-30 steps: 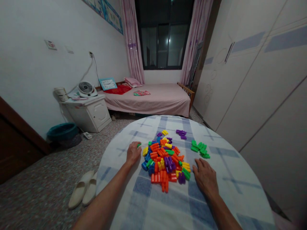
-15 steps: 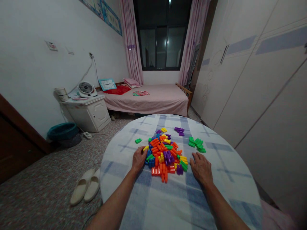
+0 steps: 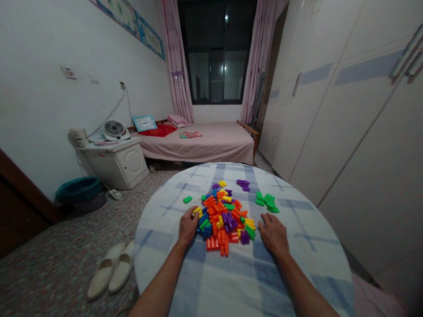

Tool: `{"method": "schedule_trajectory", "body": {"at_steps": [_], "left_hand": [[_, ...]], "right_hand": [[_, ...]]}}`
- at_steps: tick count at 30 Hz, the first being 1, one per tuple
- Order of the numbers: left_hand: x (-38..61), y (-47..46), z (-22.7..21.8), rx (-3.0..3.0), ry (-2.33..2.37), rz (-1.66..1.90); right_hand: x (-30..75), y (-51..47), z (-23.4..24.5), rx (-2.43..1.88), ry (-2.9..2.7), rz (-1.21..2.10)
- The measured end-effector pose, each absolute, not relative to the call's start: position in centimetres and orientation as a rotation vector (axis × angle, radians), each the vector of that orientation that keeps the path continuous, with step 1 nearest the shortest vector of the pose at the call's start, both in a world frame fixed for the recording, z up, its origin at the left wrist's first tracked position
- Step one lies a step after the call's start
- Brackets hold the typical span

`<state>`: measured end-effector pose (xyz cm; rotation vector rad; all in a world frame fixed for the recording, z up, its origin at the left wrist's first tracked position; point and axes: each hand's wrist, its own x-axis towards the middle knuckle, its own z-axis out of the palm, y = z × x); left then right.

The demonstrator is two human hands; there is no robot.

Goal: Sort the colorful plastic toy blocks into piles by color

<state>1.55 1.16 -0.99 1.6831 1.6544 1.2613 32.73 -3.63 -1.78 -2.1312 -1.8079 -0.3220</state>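
A heap of small plastic building pieces (image 3: 221,220) in orange, blue, yellow, purple and green lies in the middle of a round table covered with a blue-checked white cloth (image 3: 297,264). My left hand (image 3: 189,228) rests at the heap's left edge, its fingertips beside a yellow piece (image 3: 197,211). My right hand (image 3: 273,235) lies flat on the cloth to the right of the heap, holding nothing. Set apart are a green cluster (image 3: 266,201), a purple cluster (image 3: 243,185) and one lone green piece (image 3: 187,199).
The round table's rim curves close around the cloth. White slippers (image 3: 110,270) lie on the speckled floor at left. Beyond stand a white bedside cabinet (image 3: 114,165), a teal basin (image 3: 79,189), a pink bed (image 3: 198,145) and white wardrobe doors (image 3: 363,132).
The lone green piece now lies on the cloth away from my left hand, which has moved to the heap's left edge. My right hand stays near the heap; the view has tilted slightly.
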Motion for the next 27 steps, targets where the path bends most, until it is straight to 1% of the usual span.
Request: {"method": "schedule_trajectory", "body": {"at_steps": [4, 8, 11, 14, 20, 27], "left_hand": [[1.5, 1.4, -0.4, 1.686, 1.65, 1.357], [1.8, 3.2, 2.1, 1.821, 1.582, 1.417], [3.0, 5.7, 4.3, 1.894, 1.532, 1.24], [4.8, 8.9, 5.4, 1.933, 1.566, 1.072], [9.0, 15.9, 4.5, 1.983, 1.535, 0.969], [12.1, 21.6, 3.1, 1.989, 1.565, 0.805]], "right_hand": [[32.7, -3.7, -1.9, -2.125, -1.816, -0.357], [32.8, -3.7, -1.9, -2.106, -1.845, -0.383], [33.0, -3.6, -2.1, -2.102, -1.857, -0.386], [33.5, -3.4, -2.8, -2.082, -1.858, -0.387], [34.6, -3.0, -4.3, -1.983, -1.864, -0.417], [34.3, -3.4, -3.9, -2.001, -1.814, -0.329]]}}
